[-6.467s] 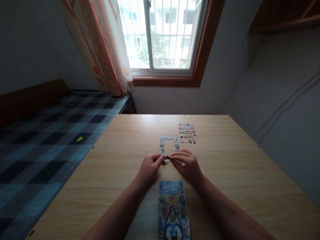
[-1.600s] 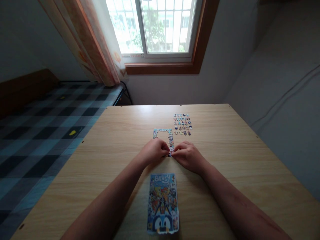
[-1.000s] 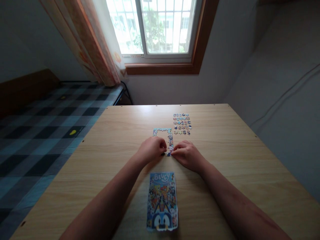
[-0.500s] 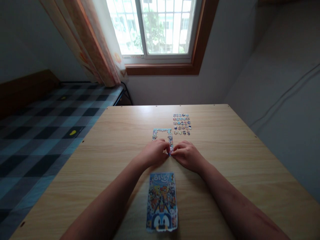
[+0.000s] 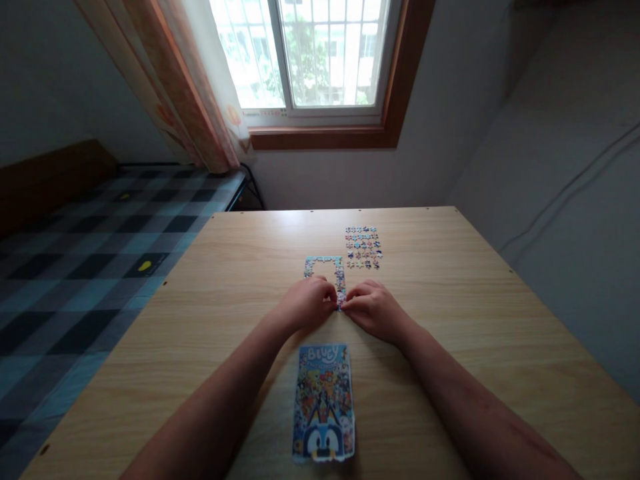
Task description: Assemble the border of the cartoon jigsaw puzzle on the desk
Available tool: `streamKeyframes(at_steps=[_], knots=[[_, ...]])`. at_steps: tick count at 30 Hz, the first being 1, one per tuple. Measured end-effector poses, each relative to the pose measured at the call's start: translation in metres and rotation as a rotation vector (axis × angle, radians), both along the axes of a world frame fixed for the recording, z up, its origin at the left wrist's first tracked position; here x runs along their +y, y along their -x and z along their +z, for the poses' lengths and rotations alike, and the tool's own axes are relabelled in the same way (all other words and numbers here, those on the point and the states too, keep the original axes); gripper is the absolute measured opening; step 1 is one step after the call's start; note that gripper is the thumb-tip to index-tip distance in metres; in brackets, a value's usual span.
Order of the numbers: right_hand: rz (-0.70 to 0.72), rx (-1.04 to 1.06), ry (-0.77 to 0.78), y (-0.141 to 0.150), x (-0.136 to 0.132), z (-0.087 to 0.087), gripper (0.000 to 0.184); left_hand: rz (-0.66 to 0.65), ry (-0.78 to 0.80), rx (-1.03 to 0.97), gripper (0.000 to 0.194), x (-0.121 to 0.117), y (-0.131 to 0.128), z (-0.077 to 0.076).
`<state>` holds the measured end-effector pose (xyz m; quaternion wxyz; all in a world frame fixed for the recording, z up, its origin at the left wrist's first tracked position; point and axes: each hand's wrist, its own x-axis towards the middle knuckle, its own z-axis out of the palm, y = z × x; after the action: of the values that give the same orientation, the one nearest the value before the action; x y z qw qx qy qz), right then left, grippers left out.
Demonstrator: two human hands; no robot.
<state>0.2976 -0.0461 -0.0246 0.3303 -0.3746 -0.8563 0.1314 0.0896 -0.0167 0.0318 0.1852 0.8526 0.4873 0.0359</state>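
A partly assembled jigsaw puzzle (image 5: pixel 340 273) lies on the table as a rectangular border around a bare middle. My left hand (image 5: pixel 311 300) covers its lower left part, with thumb and fingers pinched at the lower right corner. From the other side, my right hand (image 5: pixel 373 307) has its fingertips closed on that same corner. A small dark blue puzzle piece (image 5: pixel 340 307) shows between the two sets of fingertips. Which fingers press on it and which only touch the border is hard to make out.
Loose puzzle pieces (image 5: pixel 363 246) lie in several rows beyond my right hand. A blue Bluey picture card or box (image 5: pixel 324 403) lies between my forearms. The wooden table (image 5: pixel 450 280) stands beside a checkered bed (image 5: pixel 100 267), below a window (image 5: pixel 330 60).
Both hands stay at the puzzle's lower right corner with almost no movement. The whole view has shifted very slightly.
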Motion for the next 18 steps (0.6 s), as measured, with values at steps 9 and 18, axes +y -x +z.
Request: streamKeyframes(at_steps=[9,18], knots=[[-0.002,-0.003,0.004,0.0002,-0.0001,-0.0003,0.01,0.043,-0.005,0.059,0.019,0.0,0.0004,0.0006],[-0.001,-0.006,0.005,-0.0001,-0.0002,-0.0003,0.011,0.052,-0.002,0.067,0.022,-0.0004,-0.0002,0.0002]])
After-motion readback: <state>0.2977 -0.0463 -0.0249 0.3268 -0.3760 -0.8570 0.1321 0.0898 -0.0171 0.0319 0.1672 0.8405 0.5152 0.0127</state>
